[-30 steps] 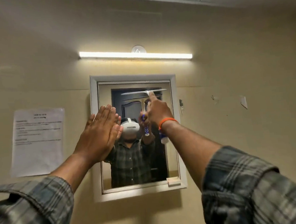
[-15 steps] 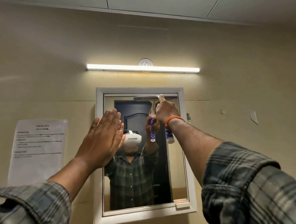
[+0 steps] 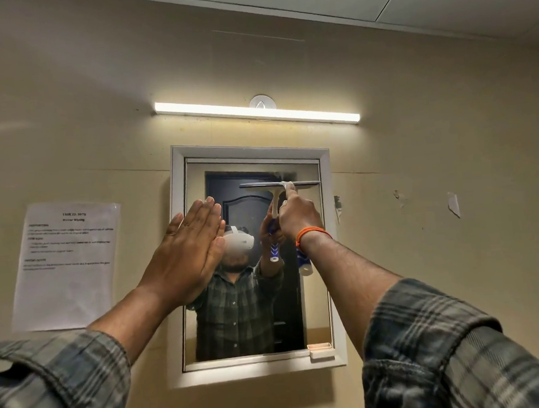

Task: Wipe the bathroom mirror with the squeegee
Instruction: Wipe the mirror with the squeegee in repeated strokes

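Observation:
The white-framed mirror hangs on the beige wall ahead. My right hand, an orange band at its wrist, grips the squeegee by its white and blue handle, index finger stretched up the neck. Its blade lies level against the glass in the upper right part of the mirror. A blue and white handle end shows below my wrist. My left hand is flat with straight fingers, pressed against the mirror's left frame edge.
A lit tube light runs above the mirror. A printed paper sheet is stuck on the wall to the left. A small ledge piece sits at the mirror's lower right corner. Bits of torn tape mark the wall at right.
The squeegee went up to the mirror's top edge and has now come down a little across the glass. My left hand has stayed flat on the frame. The view tilted upward.

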